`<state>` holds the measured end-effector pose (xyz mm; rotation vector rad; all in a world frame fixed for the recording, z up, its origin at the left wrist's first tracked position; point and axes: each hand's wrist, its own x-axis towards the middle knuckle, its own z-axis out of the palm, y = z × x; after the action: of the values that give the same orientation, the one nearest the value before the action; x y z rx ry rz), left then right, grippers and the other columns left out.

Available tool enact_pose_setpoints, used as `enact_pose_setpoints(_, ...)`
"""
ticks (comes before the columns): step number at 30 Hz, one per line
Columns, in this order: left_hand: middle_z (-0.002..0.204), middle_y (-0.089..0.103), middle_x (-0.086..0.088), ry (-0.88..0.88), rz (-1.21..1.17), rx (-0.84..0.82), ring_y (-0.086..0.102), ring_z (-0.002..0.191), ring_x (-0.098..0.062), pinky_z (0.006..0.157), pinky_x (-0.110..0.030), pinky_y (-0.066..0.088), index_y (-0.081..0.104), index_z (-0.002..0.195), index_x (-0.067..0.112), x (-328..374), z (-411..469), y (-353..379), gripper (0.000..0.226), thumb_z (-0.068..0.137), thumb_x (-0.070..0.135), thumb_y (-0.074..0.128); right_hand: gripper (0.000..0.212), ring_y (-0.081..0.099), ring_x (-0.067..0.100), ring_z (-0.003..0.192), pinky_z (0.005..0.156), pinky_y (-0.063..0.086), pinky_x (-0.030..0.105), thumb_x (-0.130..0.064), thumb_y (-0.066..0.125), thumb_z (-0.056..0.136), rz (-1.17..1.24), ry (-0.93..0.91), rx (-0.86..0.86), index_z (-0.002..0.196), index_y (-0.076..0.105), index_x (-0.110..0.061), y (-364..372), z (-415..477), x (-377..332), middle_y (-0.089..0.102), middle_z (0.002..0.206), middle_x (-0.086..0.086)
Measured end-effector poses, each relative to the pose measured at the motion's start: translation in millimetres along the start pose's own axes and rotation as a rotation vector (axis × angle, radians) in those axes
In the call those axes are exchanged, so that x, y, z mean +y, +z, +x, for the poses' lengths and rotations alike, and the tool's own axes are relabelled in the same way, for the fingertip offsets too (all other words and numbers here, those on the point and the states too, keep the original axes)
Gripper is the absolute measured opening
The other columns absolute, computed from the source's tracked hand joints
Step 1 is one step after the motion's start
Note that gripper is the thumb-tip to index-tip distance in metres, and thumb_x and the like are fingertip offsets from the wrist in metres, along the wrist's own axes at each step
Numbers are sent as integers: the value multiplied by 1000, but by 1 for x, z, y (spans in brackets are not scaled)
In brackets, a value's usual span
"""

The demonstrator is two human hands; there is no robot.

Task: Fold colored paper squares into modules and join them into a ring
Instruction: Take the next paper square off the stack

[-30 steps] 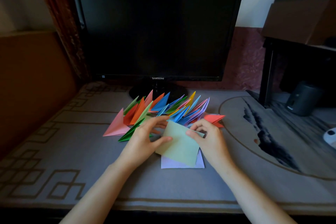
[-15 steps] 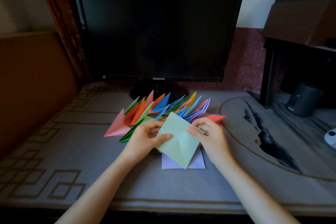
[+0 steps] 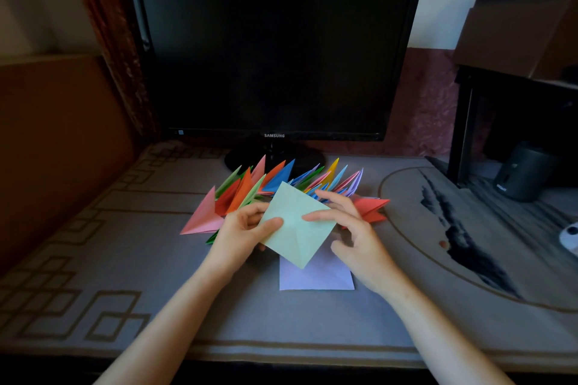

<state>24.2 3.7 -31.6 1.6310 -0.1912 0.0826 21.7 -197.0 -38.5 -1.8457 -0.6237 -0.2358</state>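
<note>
While our left hand point(image 3: 240, 234) pinches the green sheet point(image 3: 294, 237), our right hand point(image 3: 359, 244) lies loose against it.
We count two hands on one pale green sheet, held corner-up off the table point(image 3: 156, 259), faint creases crossing it: left thumb clamping its left edge, right forefinger straight on its face. One lilac sheet point(image 3: 316, 275) lies flat beneath; beyond, a fan of folded modules point(image 3: 280, 176), too overlapped to count, and one monitor point(image 3: 275, 56).
</note>
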Motion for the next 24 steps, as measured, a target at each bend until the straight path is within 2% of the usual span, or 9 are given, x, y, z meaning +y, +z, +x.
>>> enact_pose_setpoints(2,85,73,1,-7,8,-6,64,67,-6,46,-15,41,65,95,18,1,0,0,11,88,11,62,60,41,11,125,86,43,15,19,44,66,9,-1,5,100,70,-22,0,0,0,42,138,-9)
enact_pose_setpoints(6,87,74,0,-12,8,-15,65,72,-9,48,-16,42,65,98,17,1,-1,-2,11,88,12,61,39,42,8,121,95,38,14,3,70,70,-8,6,19,96,71,-25,-2,1,0,44,137,-6)
enact_pose_setpoints(10,78,72,3,4,12,-67,61,62,-5,47,-16,41,64,103,9,1,-2,-1,14,89,10,59,30,51,4,112,89,38,10,3,71,73,-25,16,128,82,72,-25,-3,2,-4,57,125,-1)
enact_pose_setpoints(13,67,69,0,51,19,-144,59,57,-5,46,-17,40,62,102,5,4,-4,4,14,92,7,53,19,59,7,101,85,45,19,0,73,75,58,78,191,75,72,-19,-2,3,-6,66,108,1)
enact_pose_setpoints(15,67,68,-3,54,-14,-163,61,60,-10,46,-19,42,63,99,6,6,-5,6,16,94,12,49,13,61,8,84,76,46,22,0,71,77,78,94,193,76,71,-13,-1,3,-7,69,89,2)
enact_pose_setpoints(18,76,69,-10,14,-79,-181,62,68,-22,49,-24,46,64,99,9,9,-7,6,30,94,33,48,16,58,8,67,58,44,19,1,69,79,114,139,197,79,64,-15,1,2,-8,66,71,-3)
enact_pose_setpoints(20,80,69,-3,19,-100,-206,66,69,-20,48,-25,48,64,98,10,10,-9,7,34,85,41,63,22,61,11,61,50,44,20,2,70,79,153,166,223,82,60,-18,2,2,-9,67,70,-3)
enact_pose_setpoints(22,77,67,1,33,-19,-192,65,62,-11,47,-22,49,64,95,11,11,-10,9,38,69,33,80,28,62,15,57,47,43,22,3,70,78,179,173,221,89,58,-19,4,2,-9,65,69,2)
enact_pose_setpoints(24,78,65,-1,31,76,-134,60,56,-6,48,-22,50,64,95,10,8,-9,12,35,66,16,83,34,62,17,58,47,44,25,4,71,77,193,162,193,97,57,-20,5,2,-9,61,67,6)
